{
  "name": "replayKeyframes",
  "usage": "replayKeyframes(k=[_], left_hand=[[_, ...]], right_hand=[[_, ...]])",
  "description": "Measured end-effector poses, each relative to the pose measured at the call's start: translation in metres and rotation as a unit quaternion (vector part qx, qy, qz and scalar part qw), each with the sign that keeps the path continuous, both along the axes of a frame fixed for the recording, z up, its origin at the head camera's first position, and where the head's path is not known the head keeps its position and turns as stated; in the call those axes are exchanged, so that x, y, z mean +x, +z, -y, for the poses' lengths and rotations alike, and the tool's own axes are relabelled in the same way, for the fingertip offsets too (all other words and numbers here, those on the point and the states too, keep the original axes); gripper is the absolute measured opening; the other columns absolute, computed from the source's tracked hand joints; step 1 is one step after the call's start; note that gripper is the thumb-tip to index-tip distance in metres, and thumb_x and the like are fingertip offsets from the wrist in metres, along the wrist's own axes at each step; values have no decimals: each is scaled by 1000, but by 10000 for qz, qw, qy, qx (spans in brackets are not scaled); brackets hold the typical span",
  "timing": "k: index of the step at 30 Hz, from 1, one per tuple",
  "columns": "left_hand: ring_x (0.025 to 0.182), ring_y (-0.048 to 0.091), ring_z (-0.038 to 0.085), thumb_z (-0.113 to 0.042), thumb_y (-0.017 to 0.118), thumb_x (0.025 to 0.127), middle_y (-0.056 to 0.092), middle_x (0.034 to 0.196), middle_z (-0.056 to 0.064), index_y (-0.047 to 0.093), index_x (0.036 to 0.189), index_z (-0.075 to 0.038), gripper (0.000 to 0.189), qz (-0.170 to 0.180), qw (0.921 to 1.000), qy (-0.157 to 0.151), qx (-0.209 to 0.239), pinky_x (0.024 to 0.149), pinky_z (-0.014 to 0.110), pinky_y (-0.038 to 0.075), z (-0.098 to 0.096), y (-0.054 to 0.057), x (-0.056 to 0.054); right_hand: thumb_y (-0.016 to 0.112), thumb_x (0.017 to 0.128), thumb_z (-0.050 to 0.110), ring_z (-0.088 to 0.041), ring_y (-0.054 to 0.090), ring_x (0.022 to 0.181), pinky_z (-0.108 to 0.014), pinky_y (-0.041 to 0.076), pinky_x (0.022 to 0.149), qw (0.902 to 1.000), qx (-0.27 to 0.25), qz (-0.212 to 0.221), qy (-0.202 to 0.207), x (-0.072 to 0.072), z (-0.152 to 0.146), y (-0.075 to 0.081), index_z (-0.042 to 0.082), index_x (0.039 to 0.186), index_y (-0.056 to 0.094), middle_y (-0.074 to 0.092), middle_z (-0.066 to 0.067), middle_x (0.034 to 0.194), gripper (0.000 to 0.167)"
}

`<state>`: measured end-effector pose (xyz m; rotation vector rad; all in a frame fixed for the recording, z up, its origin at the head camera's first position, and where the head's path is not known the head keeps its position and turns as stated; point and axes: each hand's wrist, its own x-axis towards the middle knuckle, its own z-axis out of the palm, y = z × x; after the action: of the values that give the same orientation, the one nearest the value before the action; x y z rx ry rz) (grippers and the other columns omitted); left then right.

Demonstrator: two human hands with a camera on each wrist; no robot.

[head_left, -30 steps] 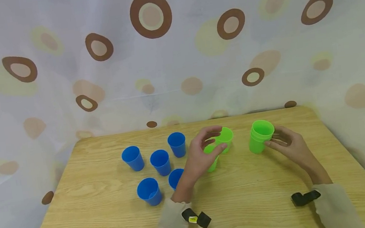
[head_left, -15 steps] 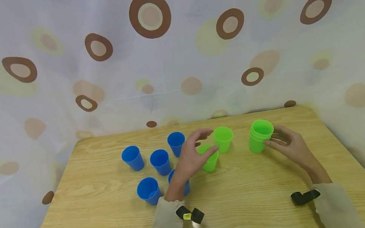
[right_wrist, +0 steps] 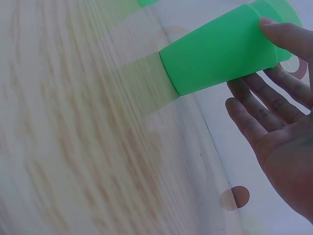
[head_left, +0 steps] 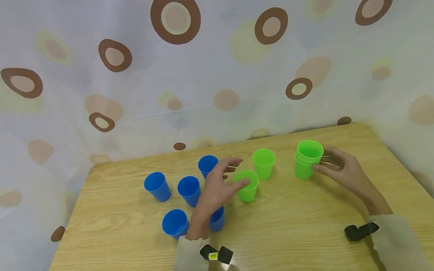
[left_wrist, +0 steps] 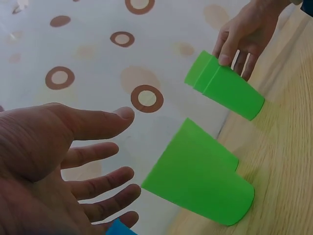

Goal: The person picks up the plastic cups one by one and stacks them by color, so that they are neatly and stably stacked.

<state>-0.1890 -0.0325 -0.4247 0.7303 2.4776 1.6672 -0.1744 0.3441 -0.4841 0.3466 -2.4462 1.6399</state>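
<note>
Left hand (head_left: 213,194) has been drawn leftward since the earlier frame, away from the far green cup (head_left: 264,165); its fingers are parted, nothing held. Contact with the near green cup (head_left: 247,193) cannot be told. Nested green cups (head_left: 305,167), upright at far right of the desk (head_left: 294,239), are held between thumb and fingers of the right hand (head_left: 344,170). Five blue cups (head_left: 190,194) are seen at left.

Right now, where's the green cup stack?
In the head view, the green cup stack is on the right half of the table, between a single green cup and the right hand.
</note>
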Motion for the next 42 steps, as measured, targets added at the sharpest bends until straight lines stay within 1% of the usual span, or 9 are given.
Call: replayKeyframes(k=[6, 9, 12, 15, 19, 23, 34, 37, 42], left_hand=[[127, 56, 37, -18, 81, 91, 58, 141, 16, 55, 144, -3, 61, 48, 9990, -101, -430, 104, 56, 46, 4, -9, -4], [127, 56, 37, -19, 82, 89, 58, 140, 17, 54, 145, -5, 64, 130, 9983, -183, -546, 103, 53, 48, 5, -12, -6], [127, 55, 39, -19, 83, 88, 58, 139, 18, 54, 146, -5, 67, 272, 9972, -314, -629, 101, 55, 50, 5, -11, -8], [127, 55, 37, -16, 85, 86, 57, 139, 17, 53, 146, -5, 69, 410, 9950, -416, -806, 100, 55, 51, 3, -9, -9], [125, 56, 33, -15, 86, 86, 58, 140, 15, 54, 146, -4, 69, 371, 9914, -384, -1194, 98, 48, 53, 0, -9, -9], [122, 58, 31, -17, 86, 86, 59, 138, 14, 55, 144, -4, 67, 300, 9890, -319, -1414, 96, 44, 53, -1, -8, -9], [118, 60, 29, -16, 86, 85, 63, 133, 11, 59, 140, -4, 62, 202, 9887, -317, -1452, 94, 39, 54, 0, -8, -8], [118, 60, 28, -16, 87, 85, 63, 133, 11, 59, 139, -4, 62, 165, 9898, -306, -1384, 94, 40, 54, 0, -7, -8], [119, 59, 30, -16, 87, 84, 62, 135, 11, 59, 139, -4, 63, 76, 9934, -299, -1108, 98, 47, 52, 1, -2, -6]], right_hand=[[72, 97, 6, -2, 59, 119, -16, 49, 97, 10000, 45, 64, -9, -1, 2, 0, 2, 146, 52, 56, -23, 141, 53], [72, 97, 6, -1, 58, 119, -15, 49, 97, 9999, 99, 44, -38, -1, 2, 0, 3, 146, 52, 57, -21, 140, 53], [72, 97, 6, -2, 58, 120, -15, 48, 97, 9999, 112, 24, -57, -1, 2, 1, 4, 146, 52, 57, -19, 140, 53], [71, 97, 6, -3, 58, 120, -15, 48, 97, 9999, 100, 16, -66, 0, 1, 0, 4, 146, 53, 57, -19, 140, 53], [71, 97, 5, -3, 58, 120, -15, 48, 97, 10000, 81, -27, -45, 1, 0, 0, 3, 145, 53, 57, -20, 140, 52], [71, 97, 5, -2, 58, 120, -16, 49, 97, 10000, 55, -38, -32, 0, 1, 0, 3, 145, 53, 56, -20, 140, 51], [71, 97, 7, -2, 58, 120, -15, 49, 96, 9999, 116, 9, -13, 0, 1, 2, 4, 145, 53, 56, -20, 141, 52], [71, 97, 7, -2, 58, 120, -14, 49, 96, 9999, 123, 22, -24, 1, 1, 2, 4, 146, 53, 56, -20, 141, 52], [71, 98, 8, -2, 58, 120, -14, 48, 96, 9998, 158, 40, -60, 2, 2, 3, 4, 146, 52, 56, -19, 141, 52]])
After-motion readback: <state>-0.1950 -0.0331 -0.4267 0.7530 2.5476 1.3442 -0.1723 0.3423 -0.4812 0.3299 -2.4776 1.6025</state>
